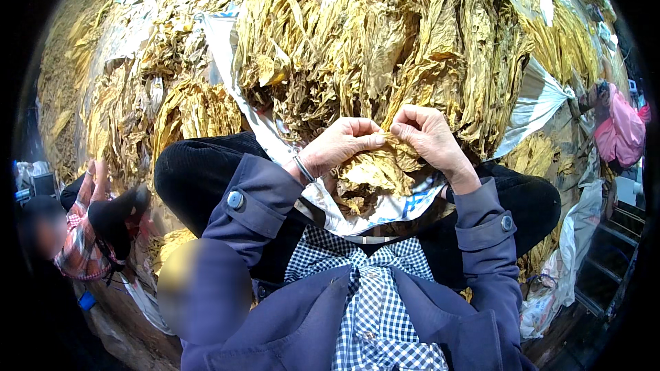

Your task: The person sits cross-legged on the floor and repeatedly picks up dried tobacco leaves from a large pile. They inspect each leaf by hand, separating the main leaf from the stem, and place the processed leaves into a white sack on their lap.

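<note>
Between my left hand [340, 144] and my right hand [429, 140] is a yellow-brown dried leaf [379, 170], apparently tobacco. Both hands pinch it between thumb and forefinger, with the fingertips close together. The leaf's crumpled blade hangs below my fingers, over my lap. Right beyond my hands rises a big heap of dried leaves [361, 46], laid mostly lengthwise with dark, ragged near ends. A white woven sheet [363, 222] with blue printing lies under the heap's near edge and across my lap. A bracelet circles my left wrist.
At far left another person in a plaid shirt [82, 255] sits handling leaves [103, 123]. Beside my right knee are a tied white sheet corner [536, 100] and loose leaves [531, 157]. A pink bag [619, 126] and a dark metal frame [600, 263] stand at far right.
</note>
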Motion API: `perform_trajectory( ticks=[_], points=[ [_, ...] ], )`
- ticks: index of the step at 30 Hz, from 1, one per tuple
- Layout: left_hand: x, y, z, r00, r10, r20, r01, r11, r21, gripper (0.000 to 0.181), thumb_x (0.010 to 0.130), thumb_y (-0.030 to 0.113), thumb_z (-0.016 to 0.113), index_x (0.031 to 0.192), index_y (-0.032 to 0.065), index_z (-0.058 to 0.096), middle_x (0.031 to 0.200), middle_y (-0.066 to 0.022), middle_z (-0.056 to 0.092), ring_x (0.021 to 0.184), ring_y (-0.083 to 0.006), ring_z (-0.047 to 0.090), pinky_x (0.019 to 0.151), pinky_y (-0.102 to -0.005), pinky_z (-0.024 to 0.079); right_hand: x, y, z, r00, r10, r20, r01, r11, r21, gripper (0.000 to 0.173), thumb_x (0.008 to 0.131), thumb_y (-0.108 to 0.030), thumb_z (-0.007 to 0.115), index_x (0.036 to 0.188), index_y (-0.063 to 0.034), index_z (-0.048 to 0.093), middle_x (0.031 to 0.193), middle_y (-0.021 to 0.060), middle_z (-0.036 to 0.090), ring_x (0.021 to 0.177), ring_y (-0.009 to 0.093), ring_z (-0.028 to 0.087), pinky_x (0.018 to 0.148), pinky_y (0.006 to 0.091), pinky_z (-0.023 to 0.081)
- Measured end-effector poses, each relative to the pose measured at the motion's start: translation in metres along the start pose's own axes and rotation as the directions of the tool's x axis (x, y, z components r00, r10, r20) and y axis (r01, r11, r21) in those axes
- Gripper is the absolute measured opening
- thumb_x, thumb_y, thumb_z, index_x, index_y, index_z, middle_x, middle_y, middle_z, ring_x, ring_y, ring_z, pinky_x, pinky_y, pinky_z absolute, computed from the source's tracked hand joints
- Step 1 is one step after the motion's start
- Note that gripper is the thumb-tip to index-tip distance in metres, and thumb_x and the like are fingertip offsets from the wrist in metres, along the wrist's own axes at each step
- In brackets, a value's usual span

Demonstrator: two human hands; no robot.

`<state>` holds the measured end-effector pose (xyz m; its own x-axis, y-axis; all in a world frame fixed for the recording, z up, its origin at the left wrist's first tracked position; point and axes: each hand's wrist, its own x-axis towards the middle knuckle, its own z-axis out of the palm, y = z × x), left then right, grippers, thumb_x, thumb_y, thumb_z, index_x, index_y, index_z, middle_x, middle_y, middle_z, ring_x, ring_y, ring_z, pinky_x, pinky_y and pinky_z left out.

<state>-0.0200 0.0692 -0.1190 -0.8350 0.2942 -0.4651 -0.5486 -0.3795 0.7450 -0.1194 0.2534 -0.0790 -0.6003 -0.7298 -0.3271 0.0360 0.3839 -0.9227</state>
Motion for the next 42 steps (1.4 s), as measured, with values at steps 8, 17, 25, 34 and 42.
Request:
perform_trajectory(
  ticks=[8,17,25,34,42],
  points=[
    [-0.002,-0.002,-0.005,0.999,0.025,-0.026,-0.024,1.0,0.009,0.016,0.092,0.019,0.061,0.094,0.003,0.063,0.084,0.0033,0.063,0.075,-0.0026,0.058,0.067,-0.0181,0.049,0.0,-0.006,0.011,0.982,-0.149,-0.114,0.143,0.988,-0.055,0.011,0.088,-0.009,0.062,0.084,-0.0008,0.056,0.076,0.0016,0.054,0.07,0.009,0.049,0.064,0.0224,0.042],
    [0.0,-0.002,-0.003,1.0,0.021,0.004,-0.021,0.999,0.024,0.019,0.09,0.014,0.063,0.103,0.0004,0.064,0.089,0.0017,0.066,0.076,-0.0037,0.06,0.068,-0.0185,0.05,0.002,0.014,0.016,0.966,-0.139,-0.217,0.15,0.988,0.035,0.008,0.084,-0.003,0.064,0.079,-0.0014,0.058,0.067,-0.0031,0.052,0.064,0.005,0.045,0.058,0.0216,0.038],
    [-0.002,0.008,-0.008,0.993,0.04,-0.109,-0.039,0.999,0.011,0.014,0.091,0.015,0.061,0.092,0.0016,0.065,0.08,0.0025,0.065,0.071,-0.0031,0.059,0.065,-0.0191,0.05,0.008,0.024,-0.021,0.847,-0.105,-0.52,0.311,0.892,0.327,0.008,0.087,-0.004,0.064,0.08,-0.0039,0.06,0.073,-0.0066,0.054,0.065,0.002,0.043,0.06,0.0178,0.036],
    [-0.008,0.025,-0.029,0.968,0.162,-0.194,-0.183,0.978,-0.099,0.012,0.093,0.013,0.058,0.096,0.0025,0.062,0.084,0.0007,0.064,0.074,-0.0046,0.061,0.067,-0.0191,0.051,-0.002,0.039,-0.046,0.836,-0.108,-0.538,0.17,0.983,0.066,0.013,0.086,0.0,0.062,0.075,-0.0035,0.059,0.069,-0.0062,0.052,0.062,0.002,0.043,0.057,0.0184,0.036],
    [-0.025,0.073,-0.058,0.919,0.327,0.219,-0.189,0.855,-0.482,0.052,0.098,0.037,0.042,0.132,-0.0021,0.04,0.083,-0.0047,0.053,0.054,-0.0059,0.044,0.047,-0.0202,0.034,-0.012,0.023,0.011,0.982,-0.16,0.099,0.186,0.906,-0.38,0.038,0.079,-0.022,0.073,0.11,-0.0047,0.06,0.101,0.0098,0.061,0.084,0.019,0.06,0.077,0.0315,0.049]
  ],
)
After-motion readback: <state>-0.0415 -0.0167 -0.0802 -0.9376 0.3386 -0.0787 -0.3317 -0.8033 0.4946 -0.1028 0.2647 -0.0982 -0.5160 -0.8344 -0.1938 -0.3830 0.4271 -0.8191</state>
